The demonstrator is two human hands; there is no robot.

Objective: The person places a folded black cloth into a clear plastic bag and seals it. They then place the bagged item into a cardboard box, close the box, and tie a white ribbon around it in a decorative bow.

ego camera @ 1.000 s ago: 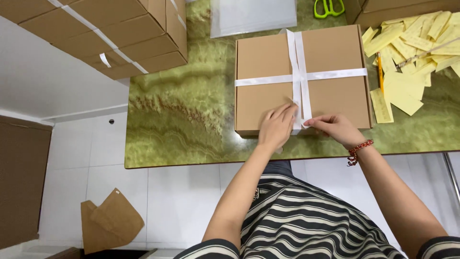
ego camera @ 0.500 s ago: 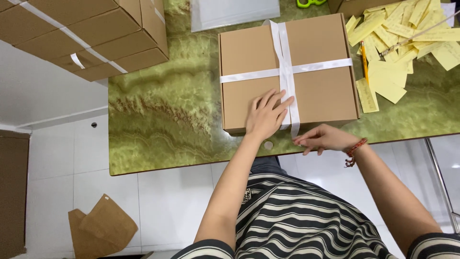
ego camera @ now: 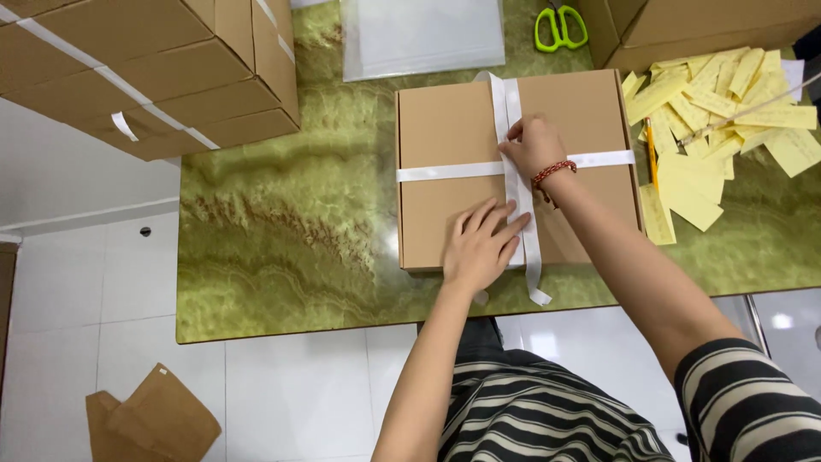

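Green scissors (ego camera: 560,27) at my table's (ego camera: 282,257) far edge, yellow paper slips (ego camera: 718,120) heaped right, stacked cardboard boxes (ego camera: 154,68) far-left corner.

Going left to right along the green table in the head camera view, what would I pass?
Stack of taped cardboard boxes → flat brown box crossed with white ribbon, left hand pressed on it and right hand at the ribbon crossing → orange pencil → pile of yellow paper slips.

Black-and-cream striped shirt (ego camera: 547,419), red beaded bracelet (ego camera: 554,170), bare forearms
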